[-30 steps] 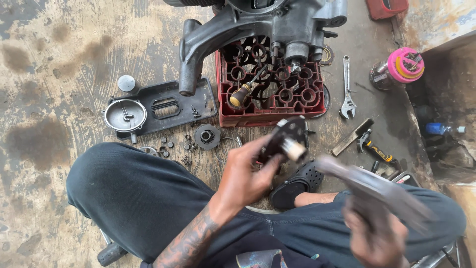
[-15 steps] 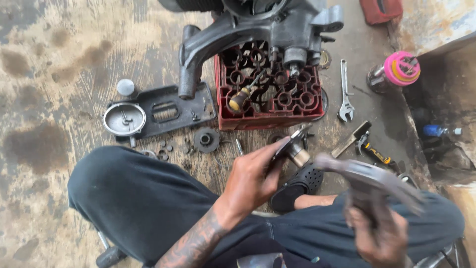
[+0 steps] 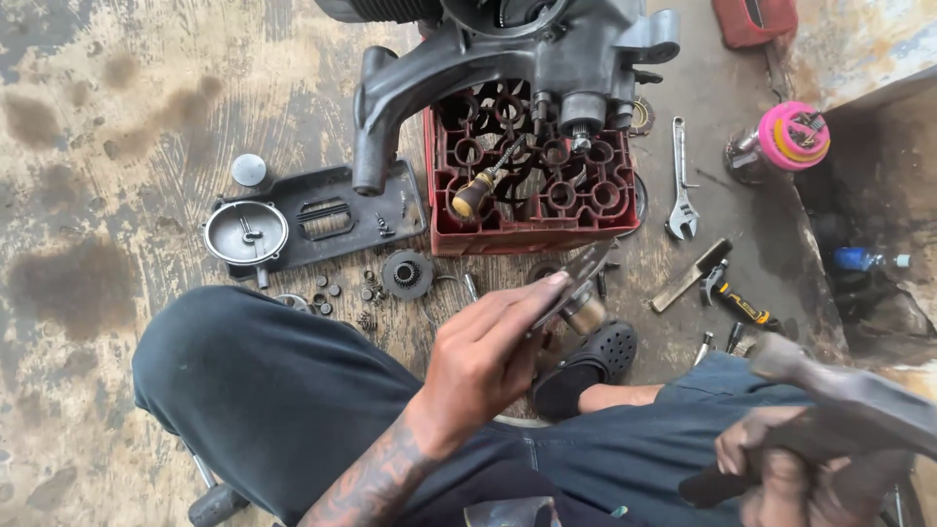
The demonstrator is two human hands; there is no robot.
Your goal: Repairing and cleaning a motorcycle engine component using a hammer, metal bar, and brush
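Left hand (image 3: 488,356) now holds the flat dark metal part (image 3: 576,283) lower than before, while right hand (image 3: 800,473) grips the grey steel hammer (image 3: 849,390).

Soft daylight, sharp center; blurred bottom-right corner.

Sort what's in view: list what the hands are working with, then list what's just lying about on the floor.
In hand:
- left hand holds a flat metal part
- right hand grips a hammer

Lying about:
- adjustable wrench
- black cover plate
- round metal lid
- small gear
- red crate under the engine casing
- yellow-handled tool
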